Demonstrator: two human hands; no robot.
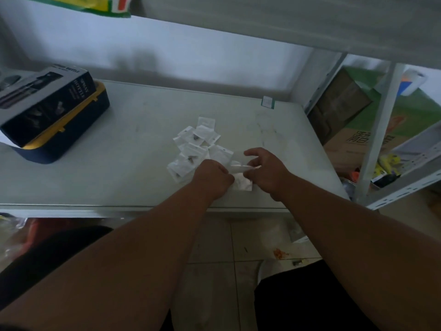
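One clear pouch (243, 182) sits pinched between left hand (212, 178) and right hand (268, 172).

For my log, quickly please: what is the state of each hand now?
Left hand: closed, pinching the small clear bag.
Right hand: closed, pinching the same bag from the other side.

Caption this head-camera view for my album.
Left hand and right hand pinch a small clear bag beside a pile of packets on a grey shelf.
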